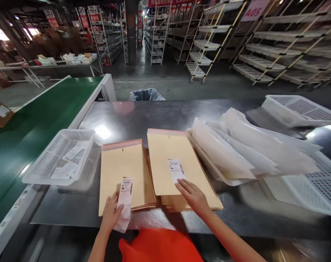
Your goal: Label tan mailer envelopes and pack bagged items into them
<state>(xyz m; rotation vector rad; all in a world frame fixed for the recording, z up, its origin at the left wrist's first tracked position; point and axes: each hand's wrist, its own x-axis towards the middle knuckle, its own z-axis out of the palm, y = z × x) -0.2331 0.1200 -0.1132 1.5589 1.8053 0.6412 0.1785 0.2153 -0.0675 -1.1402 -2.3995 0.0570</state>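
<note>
Two stacks of tan padded envelopes lie side by side on the dark table. Over the left envelope stack (113, 163) is my left hand (110, 214), its fingers closed at the edge of a white printed label strip (125, 196). The strip's lower end hangs toward the table's front edge. On the right envelope stack (160, 160), a shipping label (176, 168) lies on the top envelope. My right hand (192, 196) rests flat over that label's lower edge, fingers stretched out, gripping nothing.
A white perforated basket (85, 174) with label papers stands at left, beside a green conveyor (53, 105). At right, translucent plastic packaging (222, 149) lies over a basket, near another white basket (299, 103). A lined bin (146, 94) stands behind the table.
</note>
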